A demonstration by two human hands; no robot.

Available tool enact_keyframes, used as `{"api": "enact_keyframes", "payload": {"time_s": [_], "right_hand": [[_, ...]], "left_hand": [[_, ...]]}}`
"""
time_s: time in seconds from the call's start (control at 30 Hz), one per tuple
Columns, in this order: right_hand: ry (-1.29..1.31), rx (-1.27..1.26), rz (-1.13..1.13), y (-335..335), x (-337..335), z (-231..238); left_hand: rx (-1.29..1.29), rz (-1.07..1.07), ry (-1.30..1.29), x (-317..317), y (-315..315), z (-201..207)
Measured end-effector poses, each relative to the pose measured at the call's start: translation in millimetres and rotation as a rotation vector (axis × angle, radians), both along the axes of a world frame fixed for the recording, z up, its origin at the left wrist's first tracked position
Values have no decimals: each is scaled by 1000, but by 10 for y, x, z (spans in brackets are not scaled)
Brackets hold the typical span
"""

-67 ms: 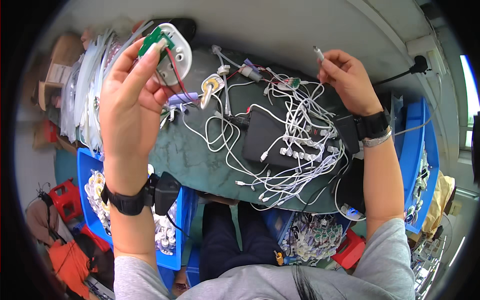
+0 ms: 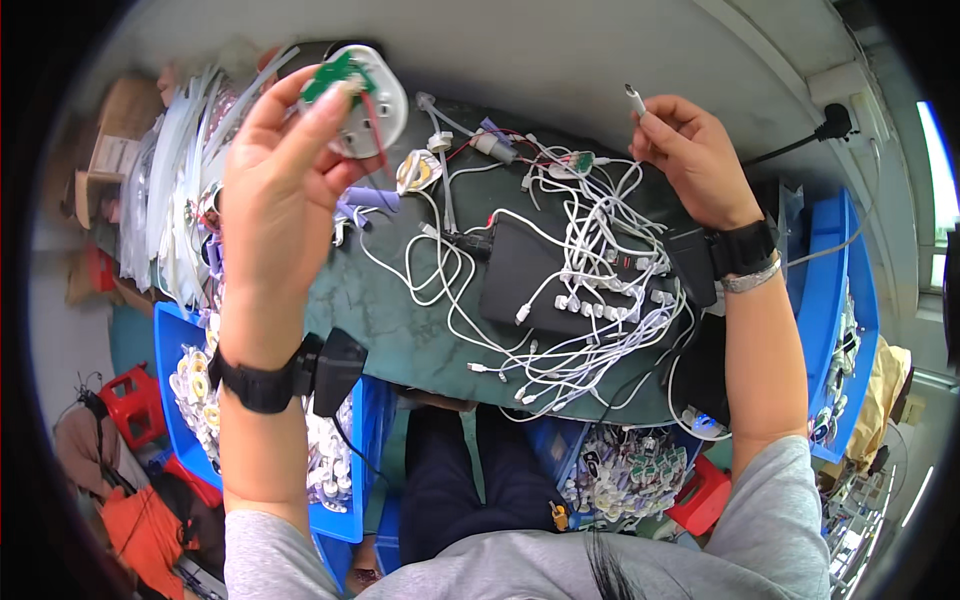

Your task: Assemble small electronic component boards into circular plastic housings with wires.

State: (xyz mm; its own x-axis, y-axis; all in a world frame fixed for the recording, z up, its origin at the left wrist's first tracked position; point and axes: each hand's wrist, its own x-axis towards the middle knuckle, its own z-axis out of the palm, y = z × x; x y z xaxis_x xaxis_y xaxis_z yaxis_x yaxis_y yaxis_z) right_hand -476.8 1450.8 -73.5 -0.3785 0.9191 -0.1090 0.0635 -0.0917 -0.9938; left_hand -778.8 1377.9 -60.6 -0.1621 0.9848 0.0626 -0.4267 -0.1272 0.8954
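Observation:
Pinched in my left hand (image 2: 285,180) is a green circuit board (image 2: 338,76) together with a white plastic housing (image 2: 384,100). Red and dark wires run down from the board past my fingers. Below them lies a purple cylindrical cell (image 2: 370,199), close to a round white-and-yellow part (image 2: 419,172). Raised at the right, my right hand (image 2: 695,160) grips a white cable plug (image 2: 634,99) between thumb and fingers, its metal tip pointing up. The plug and the housing are well apart. Under my right hand, many white cables spread from a black multi-port box (image 2: 530,280).
A blue bin (image 2: 360,500) of white parts stands at the left, another blue bin (image 2: 835,215) at the right. A box of circuit boards (image 2: 630,470) sits below the green table (image 2: 390,335). Clear tubes (image 2: 165,190) are heaped at the far left.
My left hand has shifted right and turned slightly with the board and housing, bringing them nearer the plug. My right hand has barely moved.

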Motion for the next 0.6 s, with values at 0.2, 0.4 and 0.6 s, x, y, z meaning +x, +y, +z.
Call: {"api": "enact_keyframes", "payload": {"time_s": [0.2,0.4,0.6], "right_hand": [[-22,-61,-164,14,112,-37],[-80,-8,-20,-39,24,-53],[-202,146,58,-171,-173,-99]], "left_hand": [[-13,-90,110,396,224,-178],[11,-332,347,631,365,-395],[-13,-465,482,870,405,-609]]}}
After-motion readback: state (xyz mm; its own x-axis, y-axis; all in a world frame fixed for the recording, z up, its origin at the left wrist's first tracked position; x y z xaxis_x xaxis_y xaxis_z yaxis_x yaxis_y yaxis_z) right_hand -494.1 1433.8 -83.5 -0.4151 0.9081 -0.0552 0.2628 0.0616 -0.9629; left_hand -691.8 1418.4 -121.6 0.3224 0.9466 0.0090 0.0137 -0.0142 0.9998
